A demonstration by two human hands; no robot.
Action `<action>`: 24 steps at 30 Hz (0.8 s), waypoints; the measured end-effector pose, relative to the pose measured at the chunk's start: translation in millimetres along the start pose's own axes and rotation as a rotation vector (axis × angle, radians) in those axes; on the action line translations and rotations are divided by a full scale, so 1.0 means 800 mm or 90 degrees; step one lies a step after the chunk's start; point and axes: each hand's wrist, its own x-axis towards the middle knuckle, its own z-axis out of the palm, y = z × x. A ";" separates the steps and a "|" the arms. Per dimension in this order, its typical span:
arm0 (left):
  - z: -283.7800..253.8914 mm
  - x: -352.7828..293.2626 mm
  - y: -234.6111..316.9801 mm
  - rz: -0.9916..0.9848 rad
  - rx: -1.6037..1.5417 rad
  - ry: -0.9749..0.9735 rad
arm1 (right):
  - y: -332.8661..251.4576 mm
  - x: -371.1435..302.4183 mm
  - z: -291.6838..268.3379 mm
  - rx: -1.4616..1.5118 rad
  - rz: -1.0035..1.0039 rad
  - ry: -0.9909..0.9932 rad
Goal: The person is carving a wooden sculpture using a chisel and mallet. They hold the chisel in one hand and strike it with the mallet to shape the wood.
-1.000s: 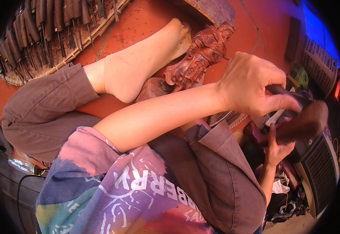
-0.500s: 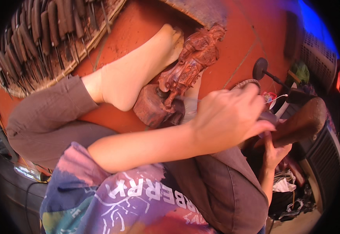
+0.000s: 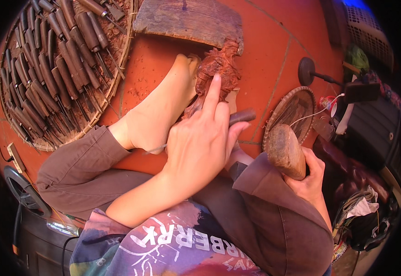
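Note:
A reddish-brown carved wooden figure (image 3: 219, 69) lies tilted between my feet, its upper end against a wooden board (image 3: 186, 20). My left hand (image 3: 200, 138) is over its lower part, hiding the base. One finger points straight out onto the carving; whether it presses on it I cannot tell. A carving chisel is held in this hand: its dark wooden handle (image 3: 243, 116) sticks out by the thumb, and a thin metal shank shows on the other side. By my right knee, my right hand (image 3: 310, 177) grips a wooden mallet (image 3: 285, 151) with a thick, rounded head.
A round woven tray (image 3: 126, 60) at the far left holds many wooden-handled carving tools and shavings. To the right are a smaller basket (image 3: 297, 110), a black stand with a round base (image 3: 306, 71), and a phone-like dark slab (image 3: 361, 92) with a white cable.
My left hand has swung left from beside the mallet to over the carving, carrying the chisel. The mallet has come left and nearer to me. My view has shifted too.

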 end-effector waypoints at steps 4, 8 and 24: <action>-0.004 -0.006 0.010 -0.052 0.070 -0.109 | -0.001 0.003 -0.001 0.000 -0.035 -0.025; -0.011 -0.004 0.002 0.018 -0.050 -0.010 | -0.004 0.001 -0.001 -0.003 -0.022 -0.019; 0.002 0.003 0.026 0.085 -0.257 -0.021 | 0.035 -0.036 -0.005 0.117 0.086 0.072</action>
